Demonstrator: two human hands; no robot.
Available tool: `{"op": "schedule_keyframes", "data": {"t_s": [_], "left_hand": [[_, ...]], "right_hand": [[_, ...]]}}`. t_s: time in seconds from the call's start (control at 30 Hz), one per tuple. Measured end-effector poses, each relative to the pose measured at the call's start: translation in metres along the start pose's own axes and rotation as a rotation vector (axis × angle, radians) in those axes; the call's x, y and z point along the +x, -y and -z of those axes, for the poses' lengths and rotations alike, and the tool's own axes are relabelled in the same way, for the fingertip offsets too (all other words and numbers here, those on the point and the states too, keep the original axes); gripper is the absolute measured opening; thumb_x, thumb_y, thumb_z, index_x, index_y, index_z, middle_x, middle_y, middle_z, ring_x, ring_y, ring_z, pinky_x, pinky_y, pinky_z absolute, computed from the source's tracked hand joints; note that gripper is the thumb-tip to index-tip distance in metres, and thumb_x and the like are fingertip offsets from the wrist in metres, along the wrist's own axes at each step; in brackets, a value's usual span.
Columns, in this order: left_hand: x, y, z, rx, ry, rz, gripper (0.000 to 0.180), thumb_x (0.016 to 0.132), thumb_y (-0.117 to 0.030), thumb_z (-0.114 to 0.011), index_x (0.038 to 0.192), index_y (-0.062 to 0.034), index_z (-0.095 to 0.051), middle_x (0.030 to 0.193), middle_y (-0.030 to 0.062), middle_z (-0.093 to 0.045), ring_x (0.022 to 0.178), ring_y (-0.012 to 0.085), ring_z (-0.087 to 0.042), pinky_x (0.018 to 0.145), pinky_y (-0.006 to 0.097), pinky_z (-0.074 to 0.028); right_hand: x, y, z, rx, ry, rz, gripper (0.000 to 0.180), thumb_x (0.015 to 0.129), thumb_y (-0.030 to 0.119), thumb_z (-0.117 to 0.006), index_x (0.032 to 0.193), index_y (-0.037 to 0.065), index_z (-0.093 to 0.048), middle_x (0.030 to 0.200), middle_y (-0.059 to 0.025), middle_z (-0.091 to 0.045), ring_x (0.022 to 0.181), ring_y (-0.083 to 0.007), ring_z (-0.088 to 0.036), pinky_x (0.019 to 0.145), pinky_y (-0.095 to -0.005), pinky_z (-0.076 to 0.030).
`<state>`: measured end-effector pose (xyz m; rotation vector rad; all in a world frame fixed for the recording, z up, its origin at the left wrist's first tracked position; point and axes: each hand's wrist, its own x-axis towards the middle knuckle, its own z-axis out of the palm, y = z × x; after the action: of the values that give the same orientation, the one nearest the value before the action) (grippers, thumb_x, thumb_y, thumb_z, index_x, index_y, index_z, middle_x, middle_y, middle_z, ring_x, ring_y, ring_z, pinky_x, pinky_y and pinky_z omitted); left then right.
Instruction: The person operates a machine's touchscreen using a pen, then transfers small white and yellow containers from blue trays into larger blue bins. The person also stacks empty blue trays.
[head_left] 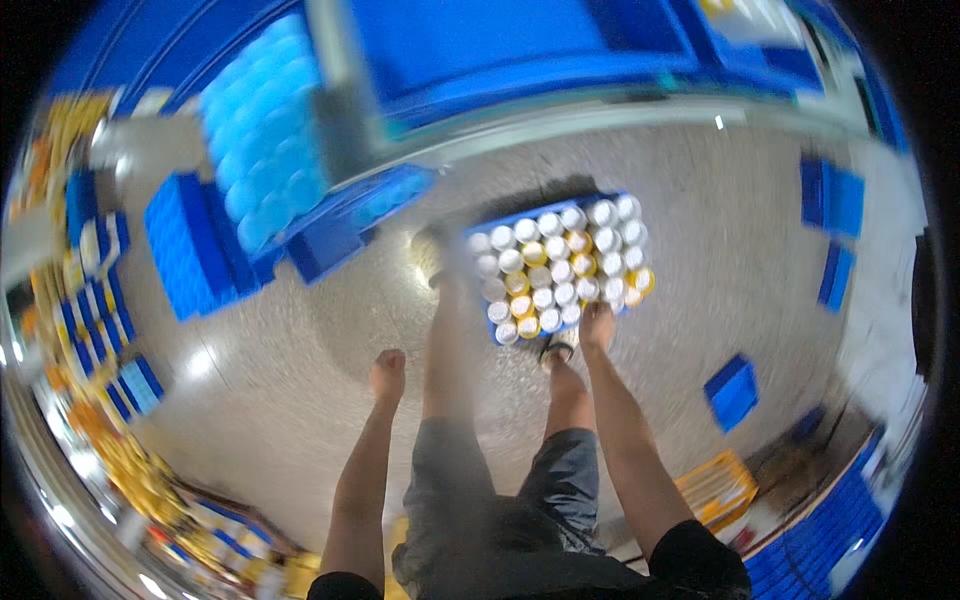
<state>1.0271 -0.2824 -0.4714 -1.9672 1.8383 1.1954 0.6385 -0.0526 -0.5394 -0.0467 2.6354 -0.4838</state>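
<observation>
Blue plastic crate (478, 238) packed with round white- and yellow-capped bottles (556, 262), resting on the speckled grey floor (300, 390) ahead of the person's feet; right hand (597, 326) at the crate's near edge, touching it, grip too blurred to tell. Left hand (387, 372) hangs loosely curled, holding nothing, well apart from the crate. Stacked blue plastic crates (190, 245) stand to the left, single blue crates (733, 392) on the floor to the right.

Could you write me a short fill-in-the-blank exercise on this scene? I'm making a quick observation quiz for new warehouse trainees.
1. The right hand touches the near edge of a ____ crate on the floor.
2. The crate is packed with upright ____ seen from above.
3. The left hand holds ____ and hangs free above the floor.

Missing words: blue; bottles; nothing
</observation>
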Motion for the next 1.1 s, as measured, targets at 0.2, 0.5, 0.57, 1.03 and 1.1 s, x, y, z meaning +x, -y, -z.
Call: {"op": "schedule_keyframes", "data": {"t_s": [0.2, 0.5, 0.57, 1.03, 1.1], "left_hand": [[-0.02, 0.134, -0.02, -0.49, -0.121, 0.373, 0.035, 0.094, -0.026, -0.071, 0.116, 0.0013, -0.071, 0.103, 0.0171, -0.075, 0.096, 0.0294, -0.073, 0.085, 0.039, -0.055], [-0.039, 0.242, 0.039, -0.777, -0.105, 0.337, 0.032, 0.094, -0.023, -0.071, 0.115, 0.0019, -0.071, 0.102, 0.0152, -0.076, 0.095, 0.0242, -0.073, 0.082, 0.037, -0.056], [-0.033, 0.289, 0.052, -0.785, -0.069, 0.46, 0.032, 0.092, -0.021, -0.07, 0.115, 0.002, -0.071, 0.108, 0.0207, -0.076, 0.104, 0.0288, -0.073, 0.09, 0.039, -0.056], [0.24, 0.3, 0.016, -1.161, 0.106, 0.51, 0.048, 0.098, -0.025, -0.066, 0.139, 0.0007, -0.059, 0.124, 0.0132, -0.07, 0.106, 0.0222, -0.067, 0.089, 0.035, -0.054], [0.311, 0.279, -0.001, -1.547, 0.165, 0.581, 0.061, 0.1, -0.029, -0.065, 0.151, -0.0019, -0.046, 0.145, 0.0118, -0.057, 0.126, 0.0253, -0.057, 0.1, 0.039, -0.049]], "right_hand": [[-0.076, 0.003, 0.028, -0.181, 0.134, 0.522, 0.016, 0.094, 0.015, -0.067, 0.098, 0.0, -0.068, 0.09, -0.0224, -0.073, 0.083, -0.0397, -0.072, 0.076, -0.0447, -0.057], [-0.19, 0.071, -0.092, -0.822, 0.504, 0.592, 0.028, 0.093, 0.032, -0.058, 0.106, 0.009, -0.068, 0.103, -0.0218, -0.071, 0.096, -0.0451, -0.068, 0.082, -0.0541, -0.055], [-0.207, 0.13, -0.167, -0.883, 0.685, 0.955, 0.026, 0.096, 0.03, -0.056, 0.1, 0.008, -0.068, 0.1, -0.0213, -0.072, 0.093, -0.0448, -0.068, 0.079, -0.0537, -0.054], [-0.169, 0.599, -0.582, -0.442, 0.01, 1.077, 0.037, 0.097, 0.037, -0.06, 0.109, 0.003, -0.071, 0.119, -0.019, -0.071, 0.114, -0.0407, -0.066, 0.093, -0.0562, -0.054], [-0.149, 0.628, -0.614, -0.496, -0.132, 1.04, 0.041, 0.095, 0.039, -0.063, 0.115, 0.004, -0.072, 0.126, -0.0201, -0.068, 0.121, -0.0365, -0.063, 0.098, -0.0532, -0.052]]}}
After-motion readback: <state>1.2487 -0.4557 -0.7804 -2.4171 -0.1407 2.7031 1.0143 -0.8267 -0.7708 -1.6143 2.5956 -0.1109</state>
